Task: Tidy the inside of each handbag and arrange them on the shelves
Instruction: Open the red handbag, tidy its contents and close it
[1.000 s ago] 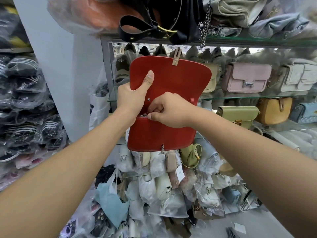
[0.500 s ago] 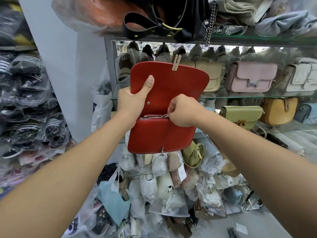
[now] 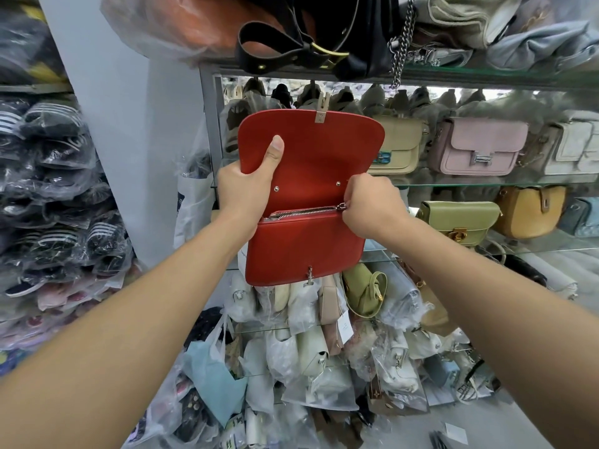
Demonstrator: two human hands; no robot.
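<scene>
Red handbag, left hand gripping its raised flap, right hand curled, apparently pinching the zip pull, now at the right end, earlier mid-zip.

This is a shop or its stockroom, selling bags and shoes. Handbags of many colours stand in rows on glass shelves. More bags wrapped in clear plastic lie piled below, and shoes in plastic are stacked at the left.
</scene>
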